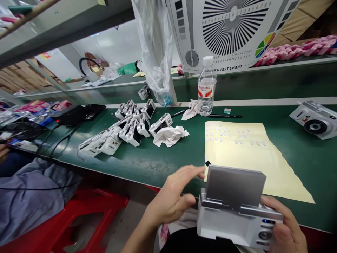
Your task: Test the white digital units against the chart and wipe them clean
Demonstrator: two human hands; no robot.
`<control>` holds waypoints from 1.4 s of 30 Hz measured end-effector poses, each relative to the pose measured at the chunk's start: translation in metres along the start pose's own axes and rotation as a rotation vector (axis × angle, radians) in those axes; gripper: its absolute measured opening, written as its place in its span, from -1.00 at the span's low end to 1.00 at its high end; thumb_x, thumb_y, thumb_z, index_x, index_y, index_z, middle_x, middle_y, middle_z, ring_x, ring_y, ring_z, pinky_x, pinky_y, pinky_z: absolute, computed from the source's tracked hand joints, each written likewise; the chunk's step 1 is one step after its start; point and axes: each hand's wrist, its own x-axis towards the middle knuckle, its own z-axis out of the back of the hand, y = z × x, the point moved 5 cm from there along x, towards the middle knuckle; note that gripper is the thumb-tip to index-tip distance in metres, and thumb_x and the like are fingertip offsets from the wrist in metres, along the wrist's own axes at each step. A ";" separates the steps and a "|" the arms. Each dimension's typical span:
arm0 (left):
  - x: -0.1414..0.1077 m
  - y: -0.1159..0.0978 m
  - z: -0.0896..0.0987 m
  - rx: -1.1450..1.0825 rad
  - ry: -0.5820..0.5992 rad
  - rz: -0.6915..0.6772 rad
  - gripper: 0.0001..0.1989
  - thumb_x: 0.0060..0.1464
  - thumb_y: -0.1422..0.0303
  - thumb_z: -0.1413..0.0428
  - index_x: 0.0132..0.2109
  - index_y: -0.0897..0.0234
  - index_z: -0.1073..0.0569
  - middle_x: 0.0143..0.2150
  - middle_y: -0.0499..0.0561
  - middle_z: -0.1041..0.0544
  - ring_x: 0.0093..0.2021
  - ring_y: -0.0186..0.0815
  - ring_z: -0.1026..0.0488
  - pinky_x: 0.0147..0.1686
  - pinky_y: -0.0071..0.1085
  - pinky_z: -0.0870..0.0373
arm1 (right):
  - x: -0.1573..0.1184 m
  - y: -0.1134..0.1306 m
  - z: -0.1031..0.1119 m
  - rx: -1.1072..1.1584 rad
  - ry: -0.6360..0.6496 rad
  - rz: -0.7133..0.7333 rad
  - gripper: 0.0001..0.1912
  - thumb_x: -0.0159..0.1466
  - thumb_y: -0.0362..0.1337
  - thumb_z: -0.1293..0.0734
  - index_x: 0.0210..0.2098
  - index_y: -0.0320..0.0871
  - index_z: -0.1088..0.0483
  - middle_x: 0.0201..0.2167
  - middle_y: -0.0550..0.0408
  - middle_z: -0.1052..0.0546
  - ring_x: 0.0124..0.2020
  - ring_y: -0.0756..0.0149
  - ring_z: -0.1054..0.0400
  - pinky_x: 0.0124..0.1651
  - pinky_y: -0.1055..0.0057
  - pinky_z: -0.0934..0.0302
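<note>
A white and silver digital camera [226, 225] with its screen [235, 186] flipped up is held at the bench's front edge. My right hand [288, 225] grips its right end, thumb beside the buttons, where a small blue light shows. My left hand [175, 193] is open at the camera's left, thumb and fingers apart. Its fingertips are close to the screen's left edge; whether they touch it I cannot tell. A small black square [207, 163] shows at the screen's upper left corner. Behind the camera lies a yellow sheet [237, 161] bearing rows of small pale round pieces.
Several white cameras [133, 128] are clustered on the green bench [158, 165], near crumpled tissue [170, 136]. A water bottle [206, 88] stands before a test chart [234, 31]. Another camera [316, 119] sits at right. A red stool [92, 214] and a person's sleeve [34, 196] are at left.
</note>
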 end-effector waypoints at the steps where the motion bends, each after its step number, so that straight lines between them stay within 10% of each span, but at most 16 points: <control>1: -0.001 -0.002 -0.003 -0.035 0.042 -0.023 -0.28 0.03 -0.20 0.11 0.10 0.25 -0.36 -0.04 0.15 -0.51 0.01 -0.12 -0.44 0.05 -0.22 -0.37 | 0.003 0.001 -0.004 0.072 0.012 -0.102 -0.68 0.33 -0.11 -0.13 -0.11 -0.06 -0.42 -0.26 -0.02 -0.58 -0.40 0.18 -0.53 -0.49 0.43 -0.42; 8: -0.011 -0.010 -0.018 -0.055 0.094 -0.200 -0.03 -0.26 -0.19 -0.17 0.24 0.14 -0.12 0.07 0.20 -0.41 0.11 0.00 -0.36 0.12 -0.11 -0.31 | 0.018 0.018 -0.024 0.307 0.027 -0.403 -0.69 0.29 -0.06 -0.17 -0.10 -0.05 -0.36 -0.35 -0.01 -0.58 -0.48 0.18 -0.49 -0.54 0.40 -0.36; 12: -0.011 -0.020 -0.021 -0.051 0.092 -0.263 -0.06 -0.23 -0.20 -0.16 0.23 0.17 -0.12 0.02 0.19 -0.43 0.09 -0.01 -0.36 0.12 -0.11 -0.30 | 0.021 0.022 -0.033 0.259 0.224 -0.406 -0.64 0.35 -0.02 -0.02 -0.07 -0.02 -0.30 -0.46 0.03 -0.57 -0.68 0.25 -0.37 -0.67 0.37 -0.26; 18: -0.012 -0.012 -0.019 0.012 0.025 -0.248 -0.05 -0.26 -0.17 -0.20 0.23 0.16 -0.15 0.04 0.19 -0.43 0.10 -0.01 -0.37 0.12 -0.11 -0.32 | 0.022 0.029 -0.032 0.379 0.177 -0.463 -0.63 0.32 -0.03 -0.10 -0.04 -0.04 -0.37 -0.56 0.10 -0.53 -0.84 0.37 -0.22 -0.74 0.41 -0.21; 28: -0.006 0.001 -0.015 -0.022 0.038 -0.201 0.00 -0.49 -0.17 -0.28 0.16 0.09 -0.30 0.07 0.17 -0.40 0.07 -0.01 -0.38 0.03 -0.16 -0.39 | 0.022 0.044 -0.016 0.306 0.168 -0.348 -0.53 0.25 0.07 -0.18 0.03 -0.01 -0.38 -0.42 -0.01 -0.58 -0.45 0.08 -0.53 -0.51 0.36 -0.43; 34: -0.001 0.001 -0.013 0.024 0.007 -0.222 0.05 -0.57 -0.15 -0.31 0.15 0.15 -0.30 0.02 0.17 -0.44 0.04 -0.02 -0.40 0.04 -0.17 -0.38 | 0.027 0.043 -0.018 0.199 0.373 -0.444 -0.40 0.25 0.09 -0.17 0.20 -0.01 -0.21 -0.70 0.12 -0.49 -0.79 0.24 -0.35 -0.79 0.46 -0.27; 42: 0.000 0.008 -0.013 0.062 0.031 -0.185 0.02 -0.53 -0.13 -0.32 0.15 0.15 -0.30 0.07 0.15 -0.39 0.10 0.00 -0.33 0.07 -0.12 -0.33 | 0.033 0.046 -0.022 0.341 0.324 -0.487 -0.45 0.28 0.09 -0.13 0.18 0.03 -0.22 -0.61 0.12 -0.50 -0.71 0.26 -0.41 -0.71 0.48 -0.34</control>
